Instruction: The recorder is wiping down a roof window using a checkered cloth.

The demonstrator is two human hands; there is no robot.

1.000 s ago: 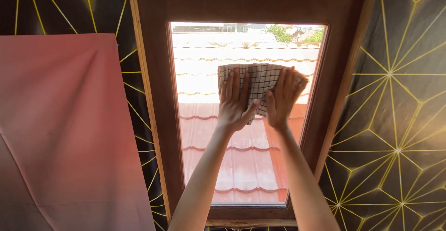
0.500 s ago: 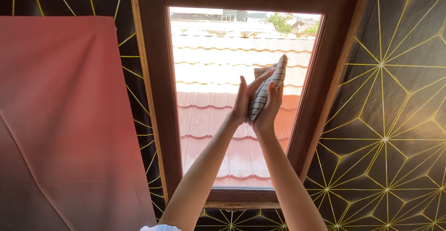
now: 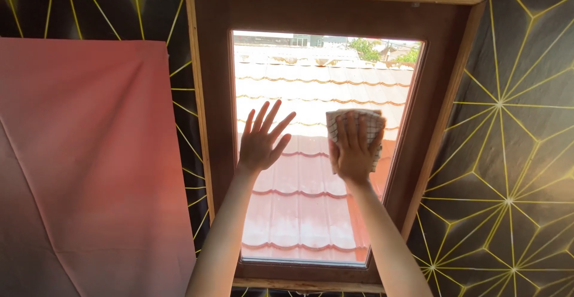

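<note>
A window with a brown wooden frame (image 3: 209,123) fills the middle of the view, and a red tiled roof shows through its glass pane (image 3: 311,213). My right hand (image 3: 353,150) presses a folded checked cloth (image 3: 373,123) flat against the glass near the pane's right side. My left hand (image 3: 261,138) is raised with its fingers spread, palm toward the glass, left of the cloth and apart from it. It holds nothing. Both forearms reach up from the bottom of the view.
A pink fabric sheet (image 3: 89,171) hangs on the wall left of the window. Dark wallpaper with yellow geometric lines (image 3: 508,153) covers the wall to the right and above.
Both hands held the cloth together before. My left hand has let go and moved left with fingers spread, while my right hand now holds the cloth flat on the glass alone.
</note>
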